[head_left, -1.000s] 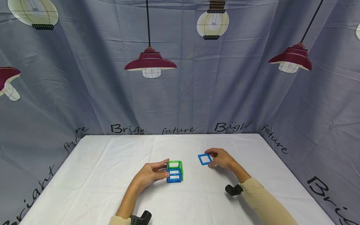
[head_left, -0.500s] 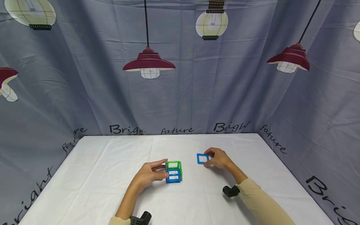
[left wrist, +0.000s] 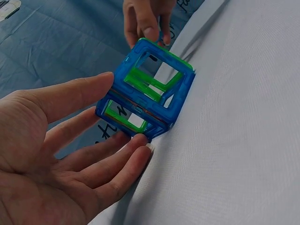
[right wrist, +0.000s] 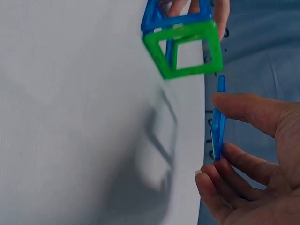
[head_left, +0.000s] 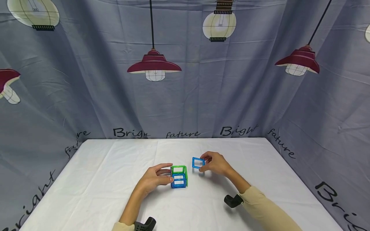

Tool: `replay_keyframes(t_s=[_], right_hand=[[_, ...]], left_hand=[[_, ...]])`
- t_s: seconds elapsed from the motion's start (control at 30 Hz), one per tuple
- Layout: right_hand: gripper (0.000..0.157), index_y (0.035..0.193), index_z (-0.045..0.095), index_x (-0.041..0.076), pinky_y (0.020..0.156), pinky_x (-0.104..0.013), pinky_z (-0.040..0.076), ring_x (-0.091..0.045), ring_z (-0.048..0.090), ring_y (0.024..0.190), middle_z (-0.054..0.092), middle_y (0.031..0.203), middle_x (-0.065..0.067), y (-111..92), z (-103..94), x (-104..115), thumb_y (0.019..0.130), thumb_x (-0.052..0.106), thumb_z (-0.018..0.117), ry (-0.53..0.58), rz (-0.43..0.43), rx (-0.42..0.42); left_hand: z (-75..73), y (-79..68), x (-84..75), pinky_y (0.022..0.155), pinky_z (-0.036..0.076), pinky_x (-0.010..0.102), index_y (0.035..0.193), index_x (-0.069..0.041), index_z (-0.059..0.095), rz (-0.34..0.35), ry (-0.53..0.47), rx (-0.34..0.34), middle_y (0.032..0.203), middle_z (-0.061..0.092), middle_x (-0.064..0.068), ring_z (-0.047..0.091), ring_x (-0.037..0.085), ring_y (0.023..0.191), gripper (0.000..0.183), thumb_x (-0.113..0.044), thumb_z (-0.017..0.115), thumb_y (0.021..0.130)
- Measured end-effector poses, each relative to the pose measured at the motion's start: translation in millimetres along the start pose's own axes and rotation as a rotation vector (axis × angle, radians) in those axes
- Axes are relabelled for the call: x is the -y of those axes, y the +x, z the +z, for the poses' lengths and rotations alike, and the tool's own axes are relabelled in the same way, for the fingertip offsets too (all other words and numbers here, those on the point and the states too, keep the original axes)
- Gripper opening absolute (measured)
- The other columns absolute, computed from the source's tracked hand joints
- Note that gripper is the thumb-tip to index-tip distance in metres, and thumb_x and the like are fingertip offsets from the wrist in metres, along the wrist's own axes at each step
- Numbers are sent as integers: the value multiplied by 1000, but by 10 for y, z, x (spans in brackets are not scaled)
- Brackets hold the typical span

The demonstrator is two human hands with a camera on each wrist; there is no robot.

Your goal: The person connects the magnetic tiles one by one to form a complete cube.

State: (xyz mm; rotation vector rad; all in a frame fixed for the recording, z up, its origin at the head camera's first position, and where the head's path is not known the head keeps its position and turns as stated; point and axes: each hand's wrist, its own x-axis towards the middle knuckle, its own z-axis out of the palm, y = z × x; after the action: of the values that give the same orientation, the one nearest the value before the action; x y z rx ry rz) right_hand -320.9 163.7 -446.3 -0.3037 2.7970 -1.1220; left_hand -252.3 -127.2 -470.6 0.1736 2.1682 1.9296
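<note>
A small open-framed cube of blue and green magnetic building tiles appears to stand on the white cloth. My left hand holds it from the left side, thumb and fingertips on its edges, as the left wrist view shows on the blue faces. Just to the right of the cube, my right hand pinches a single blue square tile between thumb and fingers. In the right wrist view this blue tile is seen edge-on, raised off the cloth and apart from the cube's green face.
A white-clothed table spreads around both hands. Behind it hangs a grey-blue curtain printed with lamps and lettering. Black camera mounts sit on both wrists.
My right hand has carried the blue square tile leftward, closer to the cube, and the tile has turned somewhat. The left hand and the cube have stayed in place.
</note>
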Motion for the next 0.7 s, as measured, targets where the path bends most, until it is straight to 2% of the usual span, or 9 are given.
replay_keyframes(t_s=[0.27,0.57,0.7], right_hand=[[47,110,72,12,82,-33,51,-21,60,97,67,99,0,-97,93,338,69,21,93,7,-90,44],[48,112,72,10,82,-35,53,-22,60,99,69,103,0,-168,186,578,69,21,92,-6,-201,98],[49,112,72,10,81,-35,53,-24,61,99,68,103,-1,-190,229,635,69,22,92,-11,-222,112]], left_hand=[[-9,-13,17,89,60,38,138,-6,61,19,15,-2,133,64,23,61,38,126,62,-11,84,81],[-15,-17,24,94,59,40,139,-11,64,-9,56,-11,137,63,21,59,40,128,60,-16,85,82],[-14,-17,26,94,59,41,138,-11,64,-8,58,-9,137,63,21,59,41,129,60,-16,85,82]])
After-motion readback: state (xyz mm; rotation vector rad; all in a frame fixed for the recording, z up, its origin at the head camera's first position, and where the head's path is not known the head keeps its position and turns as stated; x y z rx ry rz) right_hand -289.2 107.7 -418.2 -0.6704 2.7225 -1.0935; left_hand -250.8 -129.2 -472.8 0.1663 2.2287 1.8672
